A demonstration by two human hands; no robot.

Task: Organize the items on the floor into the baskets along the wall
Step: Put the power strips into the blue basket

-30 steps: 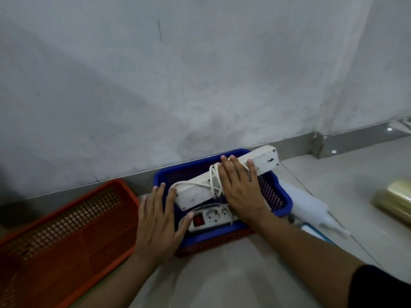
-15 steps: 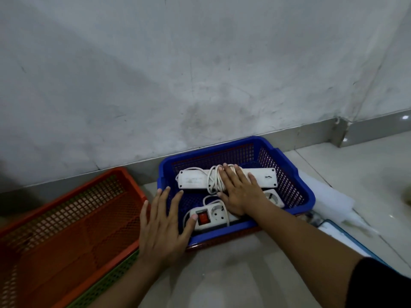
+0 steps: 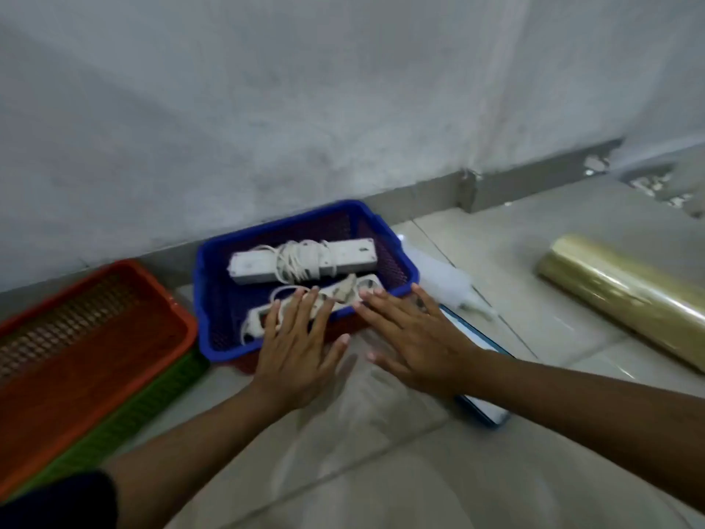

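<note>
Both hands are flat with fingers spread and hold nothing: my left hand [image 3: 295,347] lies over the near rim of the blue basket [image 3: 213,337], my right hand [image 3: 410,337] just beside it. Two white power strips [image 3: 301,261] already lie inside the basket, past my fingers, long sides running left to right along the wall. I think more is left: a shiny gold roll [image 3: 625,295] lies on the floor far to my right, pointing slantwise away. Left of my hands sits an orange basket [image 3: 95,337].
</note>
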